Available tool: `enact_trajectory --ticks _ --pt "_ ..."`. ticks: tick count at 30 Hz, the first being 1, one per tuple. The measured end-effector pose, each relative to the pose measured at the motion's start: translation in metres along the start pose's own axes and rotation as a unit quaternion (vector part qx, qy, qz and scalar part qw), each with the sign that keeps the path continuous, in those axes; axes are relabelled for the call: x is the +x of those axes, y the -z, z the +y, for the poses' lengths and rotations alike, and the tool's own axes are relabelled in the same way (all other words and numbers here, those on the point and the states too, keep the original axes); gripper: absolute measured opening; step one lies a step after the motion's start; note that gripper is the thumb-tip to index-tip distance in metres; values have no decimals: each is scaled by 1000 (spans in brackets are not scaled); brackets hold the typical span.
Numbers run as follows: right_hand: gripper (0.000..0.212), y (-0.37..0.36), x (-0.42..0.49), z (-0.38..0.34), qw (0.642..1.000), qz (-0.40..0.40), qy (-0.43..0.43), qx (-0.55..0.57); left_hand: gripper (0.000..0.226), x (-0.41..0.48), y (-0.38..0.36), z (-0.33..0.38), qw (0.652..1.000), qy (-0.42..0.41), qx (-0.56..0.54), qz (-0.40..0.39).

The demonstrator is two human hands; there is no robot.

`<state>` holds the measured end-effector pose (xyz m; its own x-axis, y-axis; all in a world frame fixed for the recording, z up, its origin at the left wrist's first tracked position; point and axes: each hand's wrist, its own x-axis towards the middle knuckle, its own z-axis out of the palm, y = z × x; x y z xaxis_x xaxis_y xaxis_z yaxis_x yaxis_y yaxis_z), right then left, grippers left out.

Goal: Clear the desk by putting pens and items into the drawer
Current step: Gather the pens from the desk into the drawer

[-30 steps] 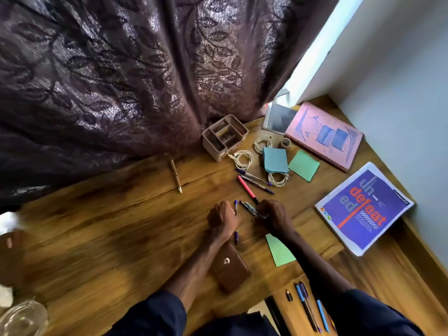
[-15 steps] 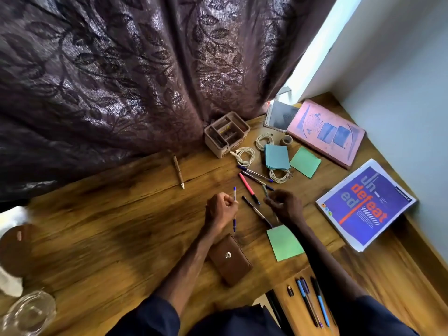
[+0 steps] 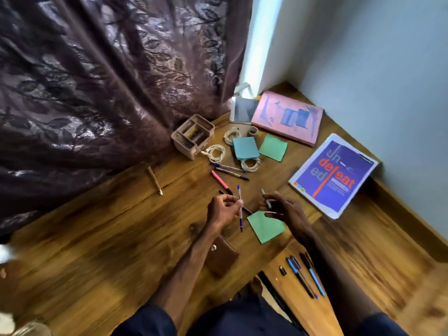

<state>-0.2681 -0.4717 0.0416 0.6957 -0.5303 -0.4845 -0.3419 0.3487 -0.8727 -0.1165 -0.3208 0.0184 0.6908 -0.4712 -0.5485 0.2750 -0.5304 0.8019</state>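
Note:
My left hand [image 3: 221, 209] is raised over the wooden desk [image 3: 97, 238] and grips a clear pen with a blue cap [image 3: 240, 209], held nearly upright. My right hand [image 3: 282, 208] grips a grey-green pen [image 3: 266, 198] just right of it. A dark pen [image 3: 247, 210] lies on the desk between my hands. A pink pen [image 3: 219, 179] and two blue-tipped pens [image 3: 230, 170] lie further back. The open drawer [image 3: 291, 294] at the lower right holds several pens [image 3: 305, 275].
A brown wallet [image 3: 221, 257] lies under my left forearm, and a green sticky note [image 3: 265, 226] below my right hand. Behind are a desk organiser [image 3: 192, 138], coiled cords [image 3: 215, 152], blue and green note pads [image 3: 244, 147], a wooden pen [image 3: 154, 177], a blue magazine [image 3: 333, 175] and a pink book [image 3: 288, 117].
Both hands have lifted off the desk, each carrying a pen. The left hand's pen has swung upright and the right hand has raised the grey-green pen, leaving a dark pen on the desk.

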Motion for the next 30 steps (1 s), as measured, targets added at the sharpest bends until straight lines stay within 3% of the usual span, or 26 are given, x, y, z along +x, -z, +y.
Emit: enact_trajectory --ticks 5,8,12,15,20,25,30 --pt "13 52 -46 29 990 127 29 -48 19 -38 -65 -3 994 -11 -8 -113" --pt "19 94 -76 54 983 176 12 -40 24 -62 -112 -12 987 -42 16 -151" --pt "24 149 -118 94 972 231 -29 -29 7 -95 -167 -22 971 -84 80 -207" --pt "20 184 -138 134 960 263 -95 -18 7 -110 -195 -30 956 -101 135 -241" --pt "4 205 -155 189 933 297 -172 -105 10 -121 -225 -43 933 -123 248 -230" --pt "14 217 -143 217 895 370 -109 -225 10 -126 -230 -55 935 -85 274 -209" --pt "16 234 -104 233 886 318 -67 -331 10 -129 -224 -61 947 -45 260 -185"
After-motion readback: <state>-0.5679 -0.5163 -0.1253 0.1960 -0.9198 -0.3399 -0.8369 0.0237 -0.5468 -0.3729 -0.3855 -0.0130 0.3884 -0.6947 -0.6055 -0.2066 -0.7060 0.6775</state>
